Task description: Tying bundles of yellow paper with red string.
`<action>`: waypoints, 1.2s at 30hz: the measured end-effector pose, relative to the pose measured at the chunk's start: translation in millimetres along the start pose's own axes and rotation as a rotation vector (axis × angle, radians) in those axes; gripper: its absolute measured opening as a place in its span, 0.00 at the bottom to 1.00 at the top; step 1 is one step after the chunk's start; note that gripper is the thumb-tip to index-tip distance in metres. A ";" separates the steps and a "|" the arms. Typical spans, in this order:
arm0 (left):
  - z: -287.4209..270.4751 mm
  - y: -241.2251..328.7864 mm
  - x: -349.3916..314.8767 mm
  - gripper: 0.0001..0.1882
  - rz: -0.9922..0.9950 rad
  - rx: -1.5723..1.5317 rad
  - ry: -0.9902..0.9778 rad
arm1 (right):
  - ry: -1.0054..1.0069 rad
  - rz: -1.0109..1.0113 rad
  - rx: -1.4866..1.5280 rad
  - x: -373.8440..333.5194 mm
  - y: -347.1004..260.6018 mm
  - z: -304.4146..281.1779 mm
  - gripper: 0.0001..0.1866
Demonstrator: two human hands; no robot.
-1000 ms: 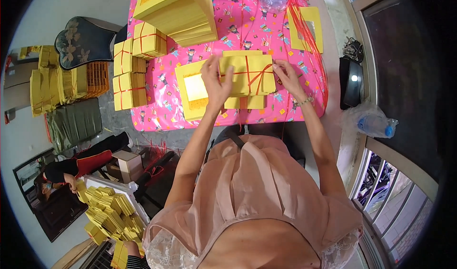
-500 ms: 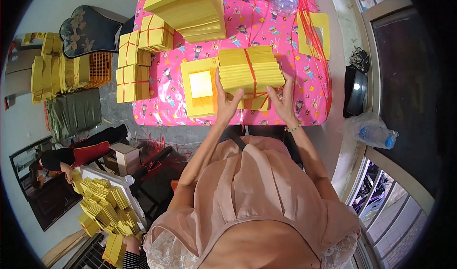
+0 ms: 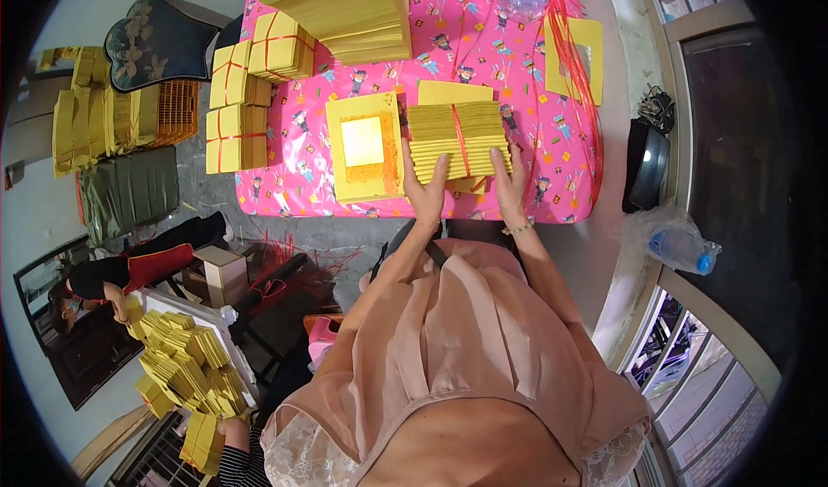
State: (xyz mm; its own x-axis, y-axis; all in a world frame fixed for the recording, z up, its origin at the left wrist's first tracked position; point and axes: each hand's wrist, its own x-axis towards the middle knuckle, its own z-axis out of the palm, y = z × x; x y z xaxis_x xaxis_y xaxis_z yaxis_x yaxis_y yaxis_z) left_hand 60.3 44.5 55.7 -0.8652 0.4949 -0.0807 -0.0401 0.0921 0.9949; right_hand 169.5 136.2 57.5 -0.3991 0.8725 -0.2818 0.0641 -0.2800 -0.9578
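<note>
Head view: a pink-covered table (image 3: 289, 181), printed with small figures, fills the upper middle.
White side table (image 3: 214, 313): at lower left, heaped with yellow paper bundles (image 3: 185, 358); a co-worker in black and red (image 3: 159, 265) has a hand at the heap.
Tall yellow stack (image 3: 371, 30): at the far side of the pink table, left of centre.
Dark chair back (image 3: 159, 43): flower-patterned, left of the pink table.
Flat yellow sheet (image 3: 366, 146): on the near part of the table, with a pale shiny square inside an orange patch.
Held bundle (image 3: 457, 146): just right of that sheet, near the table's front edge, its layered edges showing; whether it is lifted or rests on the yellow paper (image 3: 457, 93) beneath, I cannot tell.
Left tied bundles (image 3: 235, 138): three, grouped by the table's left edge.
Left hand (image 3: 423, 188): gripping the held bundle's left end, thumb on the near side.
Right hand (image 3: 511, 181): gripping its right end likewise.
Red tie (image 3: 461, 138): runs across the bundle's middle.
Bracelet (image 3: 520, 228): beaded, round the right wrist.
</note>
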 end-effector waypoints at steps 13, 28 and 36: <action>-16.1 -13.6 9.6 0.39 -0.021 0.002 -0.166 | 0.114 -0.100 0.021 -5.1 18.2 7.1 0.27; -8.8 -4.8 5.3 0.39 -0.171 0.128 -0.153 | 0.224 0.268 -0.184 -7.7 31.9 -6.5 0.46; -17.3 -28.6 5.0 0.31 0.027 0.281 -0.025 | 0.193 0.352 0.258 -19.7 11.3 5.1 0.33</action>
State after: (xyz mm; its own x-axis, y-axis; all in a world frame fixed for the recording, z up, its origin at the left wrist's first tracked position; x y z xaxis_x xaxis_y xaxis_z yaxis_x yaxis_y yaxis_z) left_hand 48.5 29.5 27.9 -0.8511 0.5217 -0.0596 0.1260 0.3131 0.9413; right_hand 173.5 113.8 52.5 -0.2154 0.7582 -0.6154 -0.0736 -0.6410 -0.7640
